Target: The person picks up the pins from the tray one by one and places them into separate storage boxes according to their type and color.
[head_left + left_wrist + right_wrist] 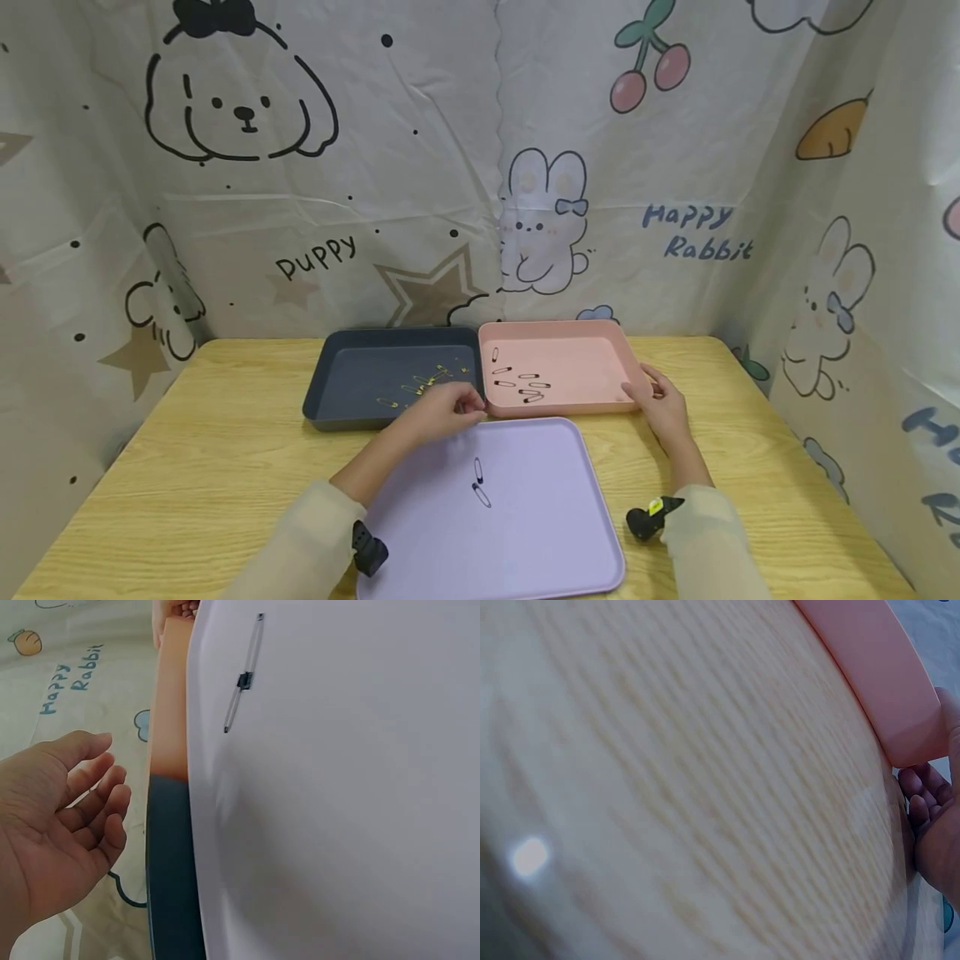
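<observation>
My left hand (444, 408) hovers over the near right corner of the dark blue tray (318, 392), its fingers loosely bent. In the left wrist view the same hand (67, 817) shows nothing between thumb and fingers. My right hand (663, 408) holds the right side of the pink tray (592, 358), thumb over the rim and other fingers outside. The right wrist view shows that hand (939, 817) at the pink tray's corner (907, 712). Two dark safety pins (481, 495) lie on the lilac tray (540, 533), almost end to end.
Several gold safety pins (387, 402) lie in the dark blue tray. Several dark safety pins (505, 384) are in the pink tray's left half. All three trays sit close together on the wooden table (225, 450). A printed curtain (450, 167) hangs behind and at both sides.
</observation>
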Demonstrator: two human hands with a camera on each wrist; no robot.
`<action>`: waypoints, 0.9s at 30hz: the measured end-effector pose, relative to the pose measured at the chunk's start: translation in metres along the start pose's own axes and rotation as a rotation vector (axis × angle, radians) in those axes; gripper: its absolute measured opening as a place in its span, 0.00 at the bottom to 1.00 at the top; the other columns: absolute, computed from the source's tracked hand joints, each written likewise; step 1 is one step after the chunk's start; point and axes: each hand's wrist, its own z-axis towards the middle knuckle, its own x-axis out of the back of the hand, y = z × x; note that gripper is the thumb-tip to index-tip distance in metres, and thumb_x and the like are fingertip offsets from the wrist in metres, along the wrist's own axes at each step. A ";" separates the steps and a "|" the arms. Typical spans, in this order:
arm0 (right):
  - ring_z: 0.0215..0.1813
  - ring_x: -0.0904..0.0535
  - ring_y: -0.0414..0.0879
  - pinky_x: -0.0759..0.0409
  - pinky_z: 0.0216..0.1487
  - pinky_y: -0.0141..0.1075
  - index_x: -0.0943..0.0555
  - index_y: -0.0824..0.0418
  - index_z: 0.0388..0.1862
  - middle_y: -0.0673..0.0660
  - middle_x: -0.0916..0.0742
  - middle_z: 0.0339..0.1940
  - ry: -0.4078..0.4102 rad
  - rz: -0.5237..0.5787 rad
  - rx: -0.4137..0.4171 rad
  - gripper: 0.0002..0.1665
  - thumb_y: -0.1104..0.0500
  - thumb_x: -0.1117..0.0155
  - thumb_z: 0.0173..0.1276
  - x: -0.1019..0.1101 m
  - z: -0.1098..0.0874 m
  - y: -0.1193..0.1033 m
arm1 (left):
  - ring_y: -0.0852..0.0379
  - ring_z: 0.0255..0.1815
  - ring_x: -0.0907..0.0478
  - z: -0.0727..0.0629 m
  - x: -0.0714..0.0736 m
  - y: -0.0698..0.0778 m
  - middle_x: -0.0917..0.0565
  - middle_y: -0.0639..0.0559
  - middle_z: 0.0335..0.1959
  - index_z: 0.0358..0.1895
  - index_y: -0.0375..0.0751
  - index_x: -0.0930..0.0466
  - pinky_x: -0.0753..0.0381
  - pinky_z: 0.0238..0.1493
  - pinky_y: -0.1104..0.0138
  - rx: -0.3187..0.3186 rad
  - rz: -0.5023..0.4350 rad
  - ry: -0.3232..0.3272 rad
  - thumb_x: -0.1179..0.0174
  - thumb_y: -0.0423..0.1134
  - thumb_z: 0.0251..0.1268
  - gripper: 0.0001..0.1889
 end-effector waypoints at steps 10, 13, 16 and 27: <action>0.48 0.36 0.44 0.34 0.38 0.25 0.40 0.51 0.72 0.58 0.29 0.51 -0.005 -0.002 -0.005 0.43 0.38 0.40 0.62 0.000 0.000 0.000 | 0.64 0.28 0.31 -0.025 -0.003 -0.008 0.25 0.58 0.25 0.34 0.42 0.20 0.31 0.30 0.74 -0.053 0.051 -0.028 0.40 0.39 0.59 0.05; 0.48 0.36 0.43 0.34 0.37 0.24 0.40 0.51 0.72 0.58 0.28 0.51 -0.002 0.002 -0.004 0.43 0.38 0.40 0.61 0.000 0.000 0.000 | 0.64 0.27 0.31 -0.030 -0.003 -0.010 0.25 0.57 0.25 0.34 0.41 0.20 0.31 0.30 0.74 -0.081 0.066 -0.046 0.40 0.38 0.59 0.05; 0.48 0.36 0.44 0.34 0.37 0.24 0.40 0.51 0.72 0.58 0.29 0.52 0.002 0.003 -0.010 0.43 0.39 0.40 0.62 -0.001 0.000 0.000 | 0.64 0.27 0.31 -0.036 -0.003 -0.011 0.24 0.57 0.25 0.33 0.41 0.21 0.30 0.30 0.74 -0.110 0.086 -0.066 0.40 0.38 0.59 0.04; 0.47 0.36 0.43 0.34 0.36 0.23 0.39 0.51 0.72 0.57 0.29 0.51 0.011 0.006 -0.011 0.42 0.40 0.40 0.62 -0.001 -0.001 -0.002 | 0.64 0.29 0.30 -0.049 -0.014 -0.016 0.23 0.55 0.28 0.33 0.42 0.20 0.29 0.34 0.74 -0.180 0.165 -0.172 0.39 0.36 0.57 0.03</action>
